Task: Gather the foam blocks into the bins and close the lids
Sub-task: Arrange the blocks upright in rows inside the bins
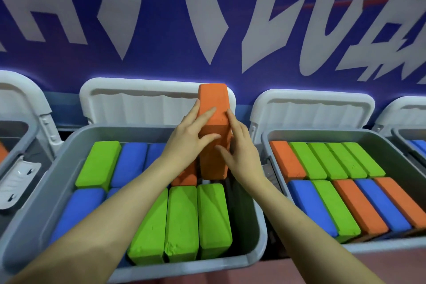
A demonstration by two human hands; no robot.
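An orange foam block (pixel 213 104) stands on end, tilted, over the back right of the middle grey bin (pixel 69 157). My left hand (pixel 189 138) presses straight, spread fingers against its left side and front face. My right hand (pixel 241 152) wraps the block's right edge, thumb on the front. The bin holds green blocks (pixel 182 221) at the front, blue blocks (pixel 131 163) and a green one (pixel 99 163) at the left, and another orange block (pixel 184 177) under my left wrist. A dark gap (pixel 239 210) lies along the bin's right side. Its white lid (pixel 143 104) stands open behind.
The right bin (pixel 267 143) is packed with orange, green and blue blocks, its lid (pixel 311 108) raised. Parts of a left bin (pixel 13 152) and a far right bin (pixel 408 136) show at the edges. A blue wall with white lettering rises behind.
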